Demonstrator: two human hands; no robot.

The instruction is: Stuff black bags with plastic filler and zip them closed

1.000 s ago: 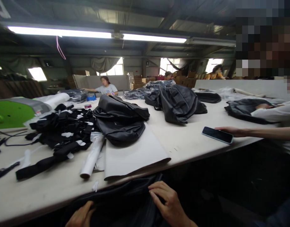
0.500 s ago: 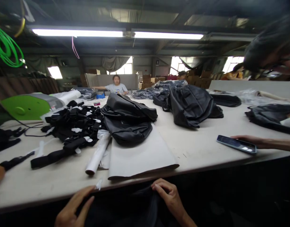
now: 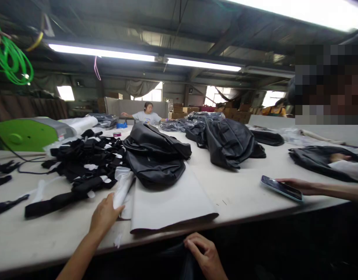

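Note:
My left hand (image 3: 104, 216) reaches over the table and wraps its fingers around the near end of a white plastic roll (image 3: 123, 184). The hand covers that end. Below the table edge, my right hand (image 3: 204, 252) pinches the edge of a dark, smooth piece of material (image 3: 187, 266); most of it is lost in shadow. A folded light sheet (image 3: 170, 210) lies to the right of the roll, with a black leather-look bag (image 3: 155, 153) on its far part. A heap of black straps (image 3: 85, 159) with white tabs is left of the roll.
More black bags (image 3: 230, 142) lie farther back. At right, a co-worker's hand (image 3: 298, 186) holds a phone (image 3: 281, 188) over the table (image 3: 243, 190). A green machine (image 3: 24, 134) stands at left. Another person (image 3: 148, 114) is across the table.
My left hand has left the dark material at the table edge and moved forward onto the plastic roll. My right hand keeps its pinch. The view has tilted up slightly.

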